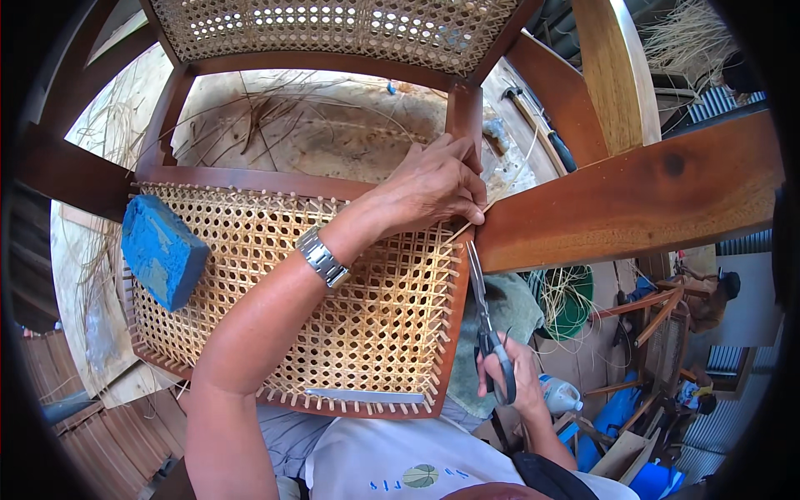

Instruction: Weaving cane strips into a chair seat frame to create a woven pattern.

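A wooden chair seat (pixel 457 350) with woven cane webbing (pixel 350 333) lies before me, small pegs standing along its edges. My left hand (pixel 433 185), wearing a metal watch (pixel 322 257), reaches over the webbing to the far right corner. Its fingertips pinch a thin cane strand (pixel 468 228) beside the armrest (pixel 617 200). In my right hand (pixel 518 371), right of the seat, is a pair of scissors (pixel 483 312) with long blades pointing up toward that strand. On the webbing rest a blue block (pixel 163 252) at the left and a narrow metal blade (pixel 367 396) near the front edge.
The caned chair back (pixel 333 33) rises at the far side. Loose cane strands (pixel 258 117) lie on the board beyond the seat. A hammer (pixel 533 117) is at the upper right. Right of the chair are a green basin (pixel 575 321) with strands and a white jug (pixel 560 393).
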Demonstrator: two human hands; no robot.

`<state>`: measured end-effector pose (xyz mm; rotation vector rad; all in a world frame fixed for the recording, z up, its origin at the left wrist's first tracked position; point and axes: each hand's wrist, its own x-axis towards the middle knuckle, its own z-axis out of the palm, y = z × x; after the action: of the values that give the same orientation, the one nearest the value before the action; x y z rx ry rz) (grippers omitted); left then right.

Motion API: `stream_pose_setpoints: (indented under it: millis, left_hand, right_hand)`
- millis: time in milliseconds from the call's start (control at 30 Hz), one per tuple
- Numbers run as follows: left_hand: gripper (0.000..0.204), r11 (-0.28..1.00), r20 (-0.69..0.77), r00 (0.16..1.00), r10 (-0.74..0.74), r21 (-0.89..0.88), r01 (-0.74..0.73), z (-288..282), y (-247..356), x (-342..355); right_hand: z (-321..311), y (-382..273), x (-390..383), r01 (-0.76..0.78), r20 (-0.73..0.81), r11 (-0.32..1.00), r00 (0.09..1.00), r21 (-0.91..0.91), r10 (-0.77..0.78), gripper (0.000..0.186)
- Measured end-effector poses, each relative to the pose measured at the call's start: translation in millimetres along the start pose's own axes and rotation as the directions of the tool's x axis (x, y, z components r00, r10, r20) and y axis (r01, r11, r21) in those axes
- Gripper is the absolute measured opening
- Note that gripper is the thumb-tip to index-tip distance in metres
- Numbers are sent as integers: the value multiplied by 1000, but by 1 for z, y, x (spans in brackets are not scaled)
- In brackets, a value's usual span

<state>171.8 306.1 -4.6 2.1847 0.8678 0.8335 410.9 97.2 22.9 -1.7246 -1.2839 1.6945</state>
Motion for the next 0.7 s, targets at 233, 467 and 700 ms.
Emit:
stream_pose_setpoints:
  millis: [233,467,700]
  left_hand:
    - [27,1000,6,1000,-16,20,16,-1,2,0]
    - [24,1000,17,1000,-19,6,19,2,-2,0]
    - [25,999,39,998,-40,19,39,5,-3,1]
  right_hand:
    - [6,-16,21,-16,-56,1000,998,-24,14,27]
    - [7,-12,24,33,-41,997,999,-76,-36,39]
    - [4,-15,24,19,-59,998,998,-64,-22,37]
